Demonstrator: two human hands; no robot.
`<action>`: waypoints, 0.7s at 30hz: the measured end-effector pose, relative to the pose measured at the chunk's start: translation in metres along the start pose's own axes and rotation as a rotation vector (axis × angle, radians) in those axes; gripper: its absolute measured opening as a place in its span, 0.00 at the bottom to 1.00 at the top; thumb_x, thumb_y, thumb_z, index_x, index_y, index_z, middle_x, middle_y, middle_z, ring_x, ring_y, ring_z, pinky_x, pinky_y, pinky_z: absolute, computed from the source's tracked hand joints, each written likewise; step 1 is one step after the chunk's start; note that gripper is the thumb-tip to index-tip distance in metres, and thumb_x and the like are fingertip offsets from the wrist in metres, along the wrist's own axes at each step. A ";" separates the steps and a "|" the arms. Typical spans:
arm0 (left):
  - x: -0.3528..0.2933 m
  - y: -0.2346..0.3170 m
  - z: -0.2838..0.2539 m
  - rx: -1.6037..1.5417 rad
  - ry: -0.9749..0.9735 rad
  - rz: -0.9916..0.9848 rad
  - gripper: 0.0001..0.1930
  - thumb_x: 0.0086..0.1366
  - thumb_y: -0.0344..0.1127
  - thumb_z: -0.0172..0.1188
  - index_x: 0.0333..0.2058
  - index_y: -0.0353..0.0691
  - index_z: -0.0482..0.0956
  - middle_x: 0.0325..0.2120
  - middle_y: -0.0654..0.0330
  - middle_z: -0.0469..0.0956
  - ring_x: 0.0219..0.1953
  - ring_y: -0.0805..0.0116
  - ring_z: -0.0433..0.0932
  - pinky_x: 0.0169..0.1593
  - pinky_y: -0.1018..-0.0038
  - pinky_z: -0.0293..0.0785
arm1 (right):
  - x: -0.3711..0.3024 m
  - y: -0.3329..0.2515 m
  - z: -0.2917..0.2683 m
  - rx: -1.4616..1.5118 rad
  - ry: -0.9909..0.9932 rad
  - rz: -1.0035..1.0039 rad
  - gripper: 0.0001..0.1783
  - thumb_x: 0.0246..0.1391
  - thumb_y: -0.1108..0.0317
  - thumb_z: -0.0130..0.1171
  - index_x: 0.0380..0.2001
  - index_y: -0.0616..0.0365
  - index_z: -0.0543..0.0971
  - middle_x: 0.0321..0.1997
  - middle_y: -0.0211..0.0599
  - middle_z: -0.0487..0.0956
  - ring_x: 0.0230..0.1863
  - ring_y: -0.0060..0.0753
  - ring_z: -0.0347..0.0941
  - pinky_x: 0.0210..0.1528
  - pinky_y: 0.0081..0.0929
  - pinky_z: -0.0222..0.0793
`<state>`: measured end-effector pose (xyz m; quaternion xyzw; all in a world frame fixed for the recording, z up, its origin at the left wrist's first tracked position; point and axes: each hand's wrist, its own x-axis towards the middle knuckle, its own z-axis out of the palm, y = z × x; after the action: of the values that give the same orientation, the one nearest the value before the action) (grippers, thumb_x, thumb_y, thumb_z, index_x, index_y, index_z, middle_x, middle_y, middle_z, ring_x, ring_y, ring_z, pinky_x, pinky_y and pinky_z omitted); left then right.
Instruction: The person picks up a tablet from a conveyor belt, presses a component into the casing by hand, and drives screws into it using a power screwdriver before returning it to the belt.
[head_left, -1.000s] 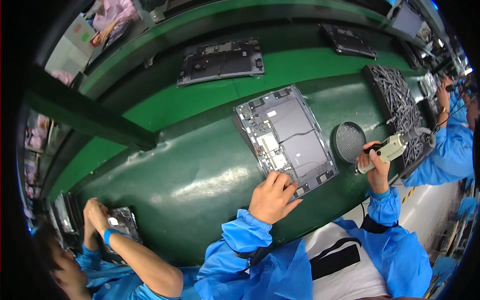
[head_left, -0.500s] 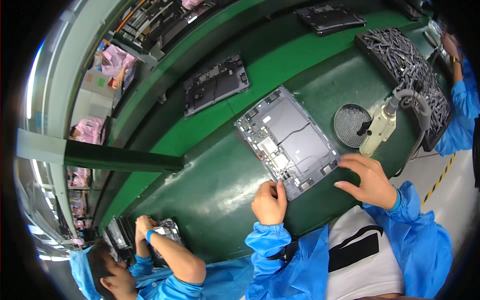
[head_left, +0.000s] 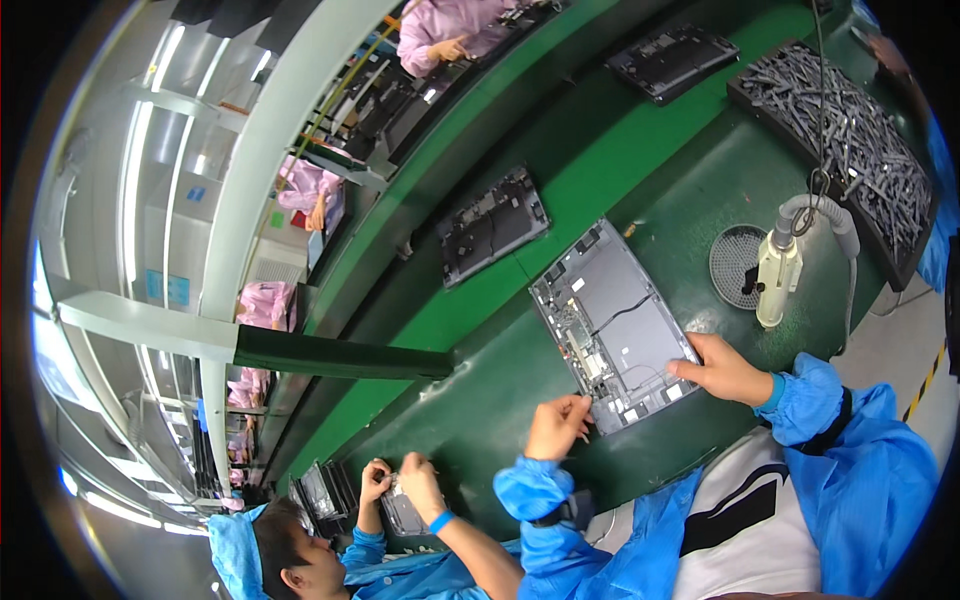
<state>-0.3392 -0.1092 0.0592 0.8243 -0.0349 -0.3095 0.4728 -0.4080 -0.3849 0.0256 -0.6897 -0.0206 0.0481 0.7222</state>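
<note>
An opened laptop base (head_left: 655, 335) lies flat on the green bench in front of me, its circuit board (head_left: 585, 345) and a black cable showing. My right hand (head_left: 728, 368) grips its right near edge, thumb on top; the fingers beneath are partly hidden. At the near left corner is my left hand (head_left: 560, 428), fingers bent and tips pinched together by the edge. Whatever those fingertips hold is too small to make out. Just beyond my right hand hangs a cream powered screwdriver (head_left: 778, 278), in front of a round mesh-patterned dish (head_left: 735, 262).
A black tray (head_left: 905, 265) piled with small grey parts stands far right. Two more laptop bases (head_left: 495, 225) rest on the green strip beyond. A post (head_left: 340, 352) juts in from the left. At lower left, a co-worker's hands (head_left: 420, 485) work on another device.
My view has swung, so the scene sits further right and lower. My right hand, open beside the laptop base before, now holds its edge. My left hand's fingertips have drawn together near the corner.
</note>
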 end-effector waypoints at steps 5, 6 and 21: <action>0.111 0.034 -0.074 0.702 0.624 0.466 0.10 0.57 0.37 0.60 0.30 0.36 0.81 0.25 0.55 0.81 0.25 0.57 0.79 0.32 0.63 0.75 | 0.004 -0.020 -0.006 0.204 0.057 0.362 0.23 0.58 0.65 0.54 0.53 0.67 0.65 0.41 0.41 0.76 0.37 0.27 0.75 0.27 0.21 0.77; 0.118 0.037 -0.092 0.884 0.776 0.514 0.13 0.55 0.40 0.62 0.37 0.39 0.79 0.33 0.51 0.80 0.31 0.51 0.79 0.35 0.61 0.75 | 0.009 -0.021 -0.001 0.246 0.033 0.314 0.23 0.58 0.65 0.53 0.52 0.67 0.65 0.43 0.42 0.75 0.38 0.29 0.76 0.26 0.24 0.79; 0.256 0.053 -0.136 1.747 0.668 0.678 0.05 0.56 0.29 0.52 0.32 0.39 0.73 0.25 0.55 0.79 0.26 0.58 0.81 0.28 0.64 0.77 | 0.015 -0.025 0.015 0.402 0.207 0.283 0.21 0.59 0.62 0.53 0.52 0.62 0.67 0.43 0.37 0.75 0.37 0.26 0.75 0.29 0.23 0.78</action>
<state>-0.0467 -0.1250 0.0291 0.8745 -0.3491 0.2243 -0.2512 -0.3932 -0.3700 0.0503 -0.5296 0.1601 0.0809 0.8291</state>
